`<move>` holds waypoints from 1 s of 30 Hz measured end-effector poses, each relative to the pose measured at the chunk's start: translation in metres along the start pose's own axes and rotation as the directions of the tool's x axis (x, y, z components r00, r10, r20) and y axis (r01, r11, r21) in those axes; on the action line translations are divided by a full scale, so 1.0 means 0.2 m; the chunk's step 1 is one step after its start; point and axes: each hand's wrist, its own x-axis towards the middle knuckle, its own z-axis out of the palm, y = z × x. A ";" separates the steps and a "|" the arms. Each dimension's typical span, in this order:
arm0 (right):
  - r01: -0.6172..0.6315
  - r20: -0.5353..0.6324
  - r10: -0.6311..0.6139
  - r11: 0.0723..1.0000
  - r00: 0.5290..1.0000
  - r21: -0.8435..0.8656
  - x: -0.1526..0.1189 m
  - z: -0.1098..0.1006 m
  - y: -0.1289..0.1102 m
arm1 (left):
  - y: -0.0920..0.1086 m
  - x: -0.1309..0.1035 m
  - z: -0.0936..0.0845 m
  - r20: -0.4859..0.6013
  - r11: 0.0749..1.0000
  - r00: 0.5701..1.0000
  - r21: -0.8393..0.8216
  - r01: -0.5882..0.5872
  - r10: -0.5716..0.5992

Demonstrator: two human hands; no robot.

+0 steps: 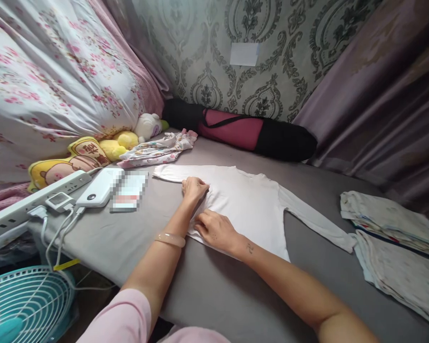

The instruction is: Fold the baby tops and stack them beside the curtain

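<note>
A white long-sleeved shirt (pixel 250 205) lies spread on the grey bed sheet (pixel 207 286), its neckline away from me and its sleeves out to both sides. With fingers pinched together, my left hand (pixel 195 189) grips the shirt's left side just below the sleeve. Nearer to me, my right hand (pixel 216 227) has its fingers curled on the same side by the hem, where the cloth is bunched. My right fingertips are partly hidden. A pale bangle (pixel 169 239) circles my left wrist.
Folded clothes (pixel 396 247) are stacked at the right. On the left are a power strip (pixel 39 197), a white power bank (pixel 99 186), a blurred phone (pixel 129 190), plush toys (pixel 86 155) and a crumpled patterned garment (pixel 160 148). A long black-and-red bag (pixel 236 128) lies along the wall. A fan (pixel 25 305) stands lower left.
</note>
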 end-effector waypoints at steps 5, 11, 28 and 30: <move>-0.014 0.049 0.012 1.000 0.999 0.024 0.02 -0.02 -0.01 | 0.01 0.01 0.00 0.003 0.998 0.999 -0.042 -0.038 0.038; 0.057 0.010 -0.060 0.982 0.998 0.182 0.02 -0.01 0.05 | -0.02 0.03 0.01 -0.156 0.967 0.956 -0.017 -0.253 0.247; -0.428 -0.214 0.398 0.897 0.892 -0.116 0.21 -0.13 0.49 | -0.08 0.08 -0.01 -0.005 0.964 0.965 0.056 -0.261 0.261; -0.473 -0.154 0.452 0.868 0.879 -0.150 0.20 -0.09 0.49 | -0.08 0.08 -0.02 0.005 0.962 0.963 0.043 -0.268 0.268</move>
